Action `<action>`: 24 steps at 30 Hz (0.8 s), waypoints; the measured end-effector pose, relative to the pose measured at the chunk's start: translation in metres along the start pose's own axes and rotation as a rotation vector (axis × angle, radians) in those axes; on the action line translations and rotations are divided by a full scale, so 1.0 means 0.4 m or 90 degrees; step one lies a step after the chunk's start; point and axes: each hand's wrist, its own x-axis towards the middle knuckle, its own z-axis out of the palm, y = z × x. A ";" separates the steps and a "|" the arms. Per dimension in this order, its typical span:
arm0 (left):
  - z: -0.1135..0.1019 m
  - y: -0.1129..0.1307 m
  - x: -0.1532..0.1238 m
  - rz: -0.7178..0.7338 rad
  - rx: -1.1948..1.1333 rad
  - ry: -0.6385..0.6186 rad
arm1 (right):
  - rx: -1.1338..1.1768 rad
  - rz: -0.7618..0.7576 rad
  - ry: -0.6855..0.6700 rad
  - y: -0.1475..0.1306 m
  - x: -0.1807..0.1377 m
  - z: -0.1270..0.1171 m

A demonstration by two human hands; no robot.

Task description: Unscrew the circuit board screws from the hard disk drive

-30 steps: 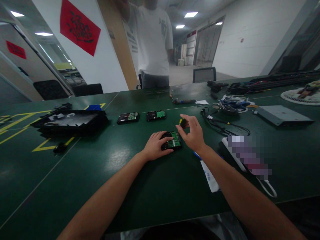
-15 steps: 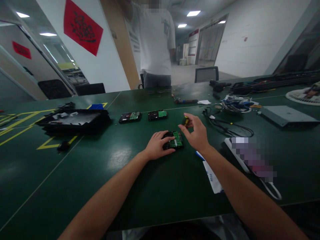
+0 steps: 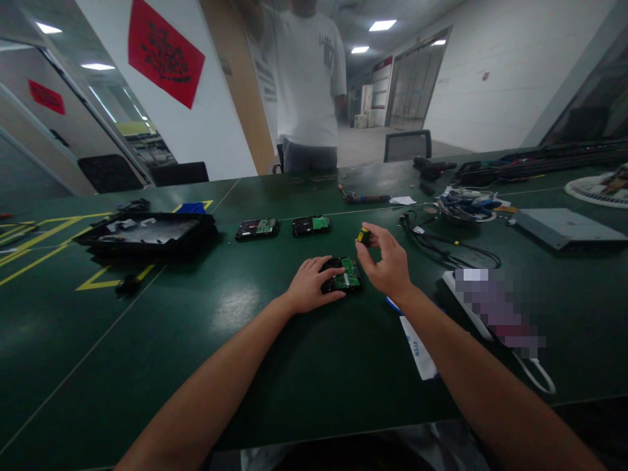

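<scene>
Green and broad, the table (image 3: 275, 386) carries a black tray (image 3: 147, 234) well off to the left. Near the middle the hands are apart: the left hand (image 3: 311, 288) clasps a black-and-green circuit-board unit (image 3: 350, 273) lying flat, thumb along its near edge and fingers over its top, while the right hand (image 3: 390, 265) is raised just beside it. Beyond lie a second unit (image 3: 256, 228) and a third unit (image 3: 312, 225), and smallest, a yellow-and-black piece (image 3: 363, 235) is pinched between right thumb and fingertip.

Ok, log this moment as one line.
left hand: on green-boarded hard drive | right hand: pinching yellow-black object | farther back: two more hard drives
</scene>
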 end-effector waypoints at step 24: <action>-0.003 0.000 0.001 0.010 -0.003 -0.003 | -0.053 -0.033 0.038 0.015 0.003 0.006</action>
